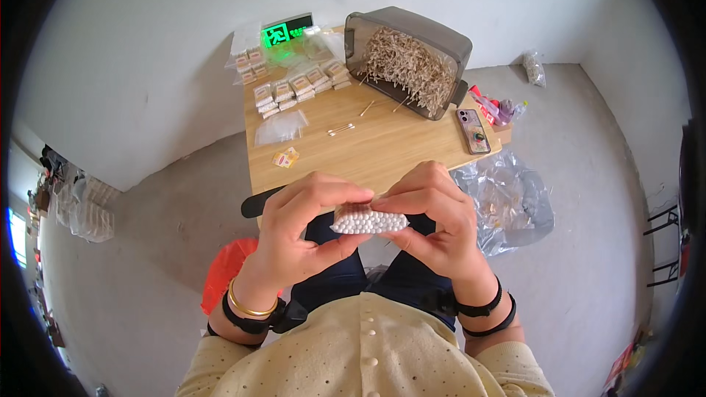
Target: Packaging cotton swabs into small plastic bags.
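Observation:
Between my two hands is a small clear bag of cotton swabs (368,222), its packed white tips turned toward me. My left hand (305,224) pinches its left end between thumb and fingers. At the other end, my right hand (436,217) grips it the same way, with fingertips along the top edge. The bag hangs above my lap, just off the table's near edge. Beyond it on the wooden table (368,158) lie a few loose cotton swabs (341,129) and small yellow-and-white cards (286,157). Flat clear bags (281,127) rest behind the cards.
Filled swab packs (301,87) sit in rows at the back left, near a lit green exit sign (287,30). A tipped grey bin (460,40) holds many loose swabs. A phone (473,131) lies by the right edge. Beside the table are a clear plastic sack (507,202) and a red bag (226,268).

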`<state>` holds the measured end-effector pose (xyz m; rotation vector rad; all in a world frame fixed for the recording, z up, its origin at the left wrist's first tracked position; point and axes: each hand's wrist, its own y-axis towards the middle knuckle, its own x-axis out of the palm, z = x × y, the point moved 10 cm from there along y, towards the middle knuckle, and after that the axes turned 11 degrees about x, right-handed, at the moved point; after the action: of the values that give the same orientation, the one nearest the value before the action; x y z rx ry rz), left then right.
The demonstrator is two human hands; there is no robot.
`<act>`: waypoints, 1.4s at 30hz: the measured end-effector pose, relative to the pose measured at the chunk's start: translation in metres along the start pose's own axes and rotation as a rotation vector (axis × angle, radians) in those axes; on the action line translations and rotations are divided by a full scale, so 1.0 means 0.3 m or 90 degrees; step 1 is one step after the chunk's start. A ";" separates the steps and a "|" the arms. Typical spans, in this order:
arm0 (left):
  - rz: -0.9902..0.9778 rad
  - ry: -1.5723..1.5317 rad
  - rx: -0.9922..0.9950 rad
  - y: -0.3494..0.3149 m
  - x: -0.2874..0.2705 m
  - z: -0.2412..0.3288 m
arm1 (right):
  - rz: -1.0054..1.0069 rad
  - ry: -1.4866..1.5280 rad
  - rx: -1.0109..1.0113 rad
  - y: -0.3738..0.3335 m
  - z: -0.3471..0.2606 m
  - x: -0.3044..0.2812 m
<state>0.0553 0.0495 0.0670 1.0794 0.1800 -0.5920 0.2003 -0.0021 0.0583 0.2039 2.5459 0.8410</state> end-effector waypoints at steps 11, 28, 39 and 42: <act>0.041 -0.030 0.001 -0.023 -0.016 0.003 | -0.010 -0.005 -0.004 0.003 -0.012 -0.002; 0.148 -0.096 -0.102 -0.060 -0.050 -0.077 | -0.020 0.100 0.120 0.000 0.101 0.067; 0.224 -0.176 -0.253 -0.089 -0.066 -0.143 | -0.062 0.323 0.353 -0.023 0.271 0.145; 0.201 -0.182 -0.284 -0.115 -0.064 -0.182 | -0.017 0.433 0.372 -0.020 0.281 0.149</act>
<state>0.0286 0.0924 0.0223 0.5663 -0.1053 -0.3888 0.1992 0.0501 -0.0219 0.0616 3.3764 0.1199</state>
